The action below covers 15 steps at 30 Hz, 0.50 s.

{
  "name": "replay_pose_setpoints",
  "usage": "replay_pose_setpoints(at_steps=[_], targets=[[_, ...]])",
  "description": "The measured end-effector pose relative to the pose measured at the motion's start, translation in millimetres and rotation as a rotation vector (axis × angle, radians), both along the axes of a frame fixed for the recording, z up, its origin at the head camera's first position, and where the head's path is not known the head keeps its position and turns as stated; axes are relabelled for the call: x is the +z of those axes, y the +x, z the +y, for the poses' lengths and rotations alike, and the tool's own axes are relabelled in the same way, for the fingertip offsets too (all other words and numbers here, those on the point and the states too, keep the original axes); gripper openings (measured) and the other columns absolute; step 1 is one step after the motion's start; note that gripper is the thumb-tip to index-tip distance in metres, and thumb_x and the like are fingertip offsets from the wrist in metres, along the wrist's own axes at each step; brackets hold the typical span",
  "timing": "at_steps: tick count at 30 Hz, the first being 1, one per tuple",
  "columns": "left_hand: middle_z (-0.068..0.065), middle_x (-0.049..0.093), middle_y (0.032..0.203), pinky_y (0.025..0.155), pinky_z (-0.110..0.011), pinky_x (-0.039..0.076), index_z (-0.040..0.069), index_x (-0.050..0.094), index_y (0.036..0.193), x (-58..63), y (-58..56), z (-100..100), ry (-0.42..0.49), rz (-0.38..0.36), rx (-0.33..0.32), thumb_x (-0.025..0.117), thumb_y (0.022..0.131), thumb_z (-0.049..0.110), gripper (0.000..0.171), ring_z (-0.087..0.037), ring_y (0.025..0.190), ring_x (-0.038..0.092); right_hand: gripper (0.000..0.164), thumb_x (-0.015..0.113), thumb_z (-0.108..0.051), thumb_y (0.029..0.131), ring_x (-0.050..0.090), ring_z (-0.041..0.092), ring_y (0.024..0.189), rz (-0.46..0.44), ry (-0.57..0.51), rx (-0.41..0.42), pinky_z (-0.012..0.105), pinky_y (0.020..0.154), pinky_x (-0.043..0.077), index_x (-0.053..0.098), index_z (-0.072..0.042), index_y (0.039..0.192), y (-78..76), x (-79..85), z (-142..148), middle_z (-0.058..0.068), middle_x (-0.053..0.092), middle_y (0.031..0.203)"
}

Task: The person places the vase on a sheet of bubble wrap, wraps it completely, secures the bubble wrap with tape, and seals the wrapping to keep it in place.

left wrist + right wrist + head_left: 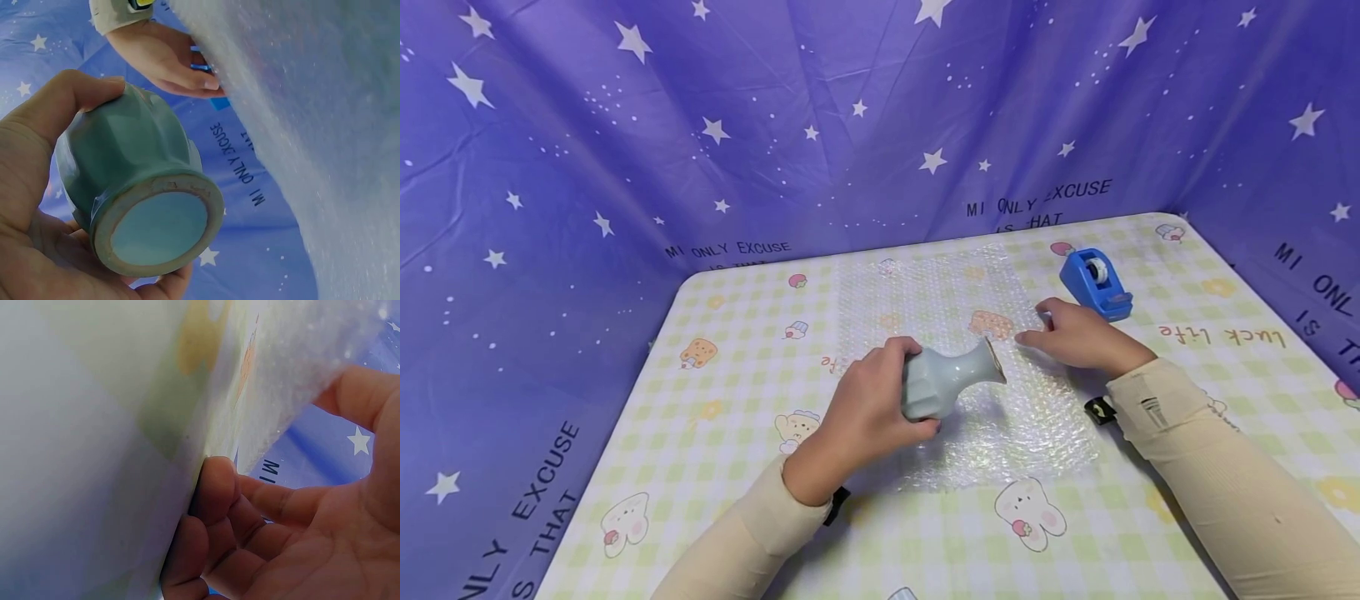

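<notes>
A pale blue-green ceramic vase (951, 377) is held in my left hand (871, 400), which grips it round the body. It lies tilted on its side over the bubble wrap, flared mouth to the right. In the left wrist view the vase's base (159, 228) faces the camera. My right hand (1078, 336) is at the right edge of the clear bubble wrap (917, 292). In the right wrist view its thumb touches the wrap's edge, and the bent fingertips (215, 487) rest against the tablecloth, apart from the thumb.
A blue tape dispenser (1096, 283) with a roll of tape stands just beyond my right hand. The table wears a green checked cloth (655, 433) with cartoon prints. Purple star-printed curtains (820, 125) hang behind the table and at both sides.
</notes>
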<state>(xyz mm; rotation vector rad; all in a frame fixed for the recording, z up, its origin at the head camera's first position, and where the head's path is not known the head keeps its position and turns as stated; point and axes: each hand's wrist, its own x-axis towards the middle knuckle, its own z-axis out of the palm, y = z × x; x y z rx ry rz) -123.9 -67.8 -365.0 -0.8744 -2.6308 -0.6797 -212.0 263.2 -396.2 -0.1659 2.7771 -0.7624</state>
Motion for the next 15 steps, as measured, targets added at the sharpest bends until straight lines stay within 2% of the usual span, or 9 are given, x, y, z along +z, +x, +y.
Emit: replay_pose_setpoints(at_steps=[15], targets=[[0.0, 0.065, 0.096, 0.068, -0.029, 0.048, 0.01, 0.053, 0.128, -11.8, 9.0, 9.9, -0.076, 0.045, -0.059, 0.091, 0.064, 0.04, 0.08, -0.012, 0.077, 0.056, 0.087, 0.061, -0.056, 0.096, 0.058, 0.035, 0.103, 0.001, 0.006, -0.002, 0.051, 0.086, 0.05, 0.039, 0.009, 0.149, 1.8, 2.1, -2.4, 0.023, 0.061, 0.117]])
